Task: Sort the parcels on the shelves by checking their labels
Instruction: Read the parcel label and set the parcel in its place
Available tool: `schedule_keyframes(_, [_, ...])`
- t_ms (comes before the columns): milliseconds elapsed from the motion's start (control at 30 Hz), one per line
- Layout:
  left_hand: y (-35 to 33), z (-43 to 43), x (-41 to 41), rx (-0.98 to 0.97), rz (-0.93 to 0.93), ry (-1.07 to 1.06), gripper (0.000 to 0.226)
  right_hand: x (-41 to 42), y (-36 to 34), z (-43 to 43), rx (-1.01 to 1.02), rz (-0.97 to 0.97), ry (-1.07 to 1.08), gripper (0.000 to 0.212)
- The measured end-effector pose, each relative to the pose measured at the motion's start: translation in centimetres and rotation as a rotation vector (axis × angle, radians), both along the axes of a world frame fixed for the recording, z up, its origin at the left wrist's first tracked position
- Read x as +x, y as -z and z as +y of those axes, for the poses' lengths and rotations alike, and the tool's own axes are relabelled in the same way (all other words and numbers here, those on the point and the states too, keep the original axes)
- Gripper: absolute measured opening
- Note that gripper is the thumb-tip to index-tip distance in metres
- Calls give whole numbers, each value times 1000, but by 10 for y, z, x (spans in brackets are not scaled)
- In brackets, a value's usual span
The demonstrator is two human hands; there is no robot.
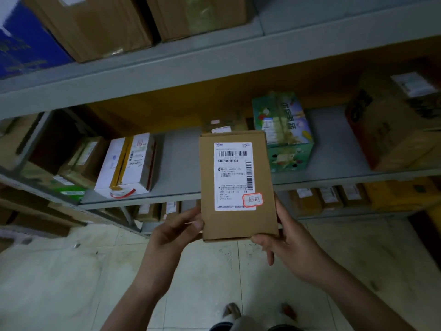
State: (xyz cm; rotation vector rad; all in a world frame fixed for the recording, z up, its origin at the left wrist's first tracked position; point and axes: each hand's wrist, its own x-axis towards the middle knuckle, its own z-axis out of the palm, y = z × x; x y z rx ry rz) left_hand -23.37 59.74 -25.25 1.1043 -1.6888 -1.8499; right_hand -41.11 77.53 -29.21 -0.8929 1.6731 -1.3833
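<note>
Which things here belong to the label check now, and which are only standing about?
In the job: small brown cardboard parcel, its white shipping label, left hand and right hand gripping it.
Standing about: white box with yellow tape, green printed carton, grey metal shelf, pale tiled floor.

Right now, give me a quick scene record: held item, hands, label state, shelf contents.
held item: brown cardboard parcel, upright, in front of the shelves
left hand: grips the parcel's lower left edge, thumb on the front
right hand: grips its lower right corner
label: white, faces the camera, barcodes visible; small text too blurred to read
sticker: red-bordered, handwritten, at the label's lower right corner
middle shelf: white box at left, green printed box at right
task stage: label being checked, parcel not yet placed
</note>
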Motion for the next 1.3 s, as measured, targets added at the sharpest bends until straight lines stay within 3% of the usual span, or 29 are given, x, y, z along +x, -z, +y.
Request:
schedule_keyframes(300, [44,-30,-68,142,-95,364,38,11,17,17,163,-4,406,84])
schedule_keyframes(533, [30,-26,-127,130,-53,922,33,67,4,43,148,36,864,87])
schedule_keyframes(733, [35,88,-138,68,-93,1373,47,156,-16,136,174,26,1293,92])
schedule_keyframes(933, [29,247,-98,42,-76,1810,44,257,-15,229,238,39,1718,92])
schedule_keyframes(1167, [-12,387,-74,96,70,1959,62,315,-57,331,342,235,1908,84])
schedule_keyframes(1300, [-23,457,-67,114,146,2056,56,345,-74,382,476,277,2012,82])
